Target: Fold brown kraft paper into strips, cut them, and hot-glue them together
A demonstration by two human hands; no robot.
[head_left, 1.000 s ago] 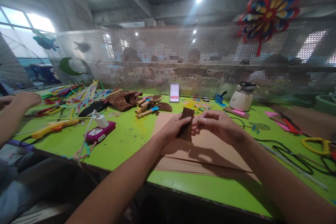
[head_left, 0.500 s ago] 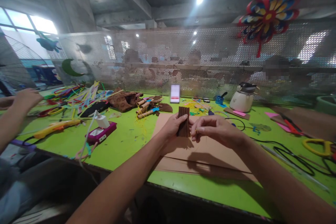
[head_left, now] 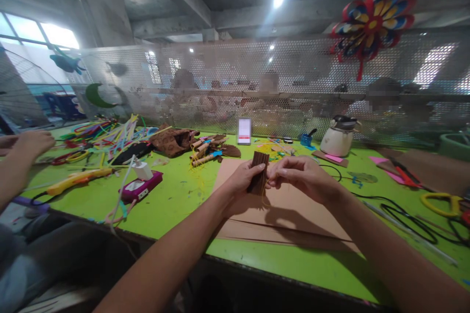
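Observation:
My left hand (head_left: 242,179) grips a small stack of folded dark brown corrugated paper (head_left: 259,171), thumb across its front. Close beside it, my right hand (head_left: 301,176) pinches a thin yellow string (head_left: 265,199), which loops down by the stack's lower edge. Both hands are held above a tan cardboard sheet (head_left: 242,230) lying on the green table. How the string passes behind the stack is hidden.
A purple power strip (head_left: 141,187) and yellow glue gun (head_left: 79,181) lie left, near another person's hand (head_left: 33,146). Brown paper pieces with rolled tubes (head_left: 209,151), a phone (head_left: 244,131) and a kettle (head_left: 336,139) stand behind. Yellow-handled scissors (head_left: 440,204) lie right.
The brown stack has tilted to the right in my left hand. My right hand has shifted slightly, and a loop of yellow string now shows below the stack.

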